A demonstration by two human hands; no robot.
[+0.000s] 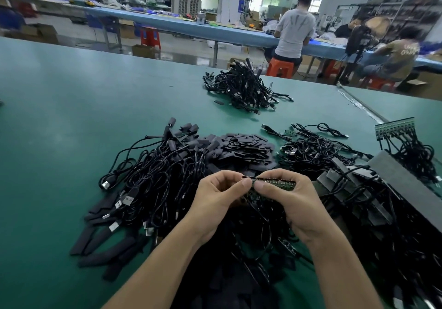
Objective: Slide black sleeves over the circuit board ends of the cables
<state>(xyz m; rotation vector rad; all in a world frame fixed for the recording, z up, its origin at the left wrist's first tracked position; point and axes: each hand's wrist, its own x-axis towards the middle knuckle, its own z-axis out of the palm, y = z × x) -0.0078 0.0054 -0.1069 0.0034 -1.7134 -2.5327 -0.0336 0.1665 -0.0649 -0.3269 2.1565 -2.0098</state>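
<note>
Green worktop point(71, 108) spread wide, a big tangle of black cables point(153, 179) left of centre with a heap of black sleeves point(241, 148) just behind it. Both hands are up over the piles: left hand point(215, 196) and right hand point(289, 196) meet, fingers point(246, 183) pinching a strip of green circuit boards point(275, 184) between them.

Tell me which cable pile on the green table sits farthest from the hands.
The cable pile near the table's far edge, beyond the loose black sleeves. The other piles lie close around the left hand and right hand.
</note>
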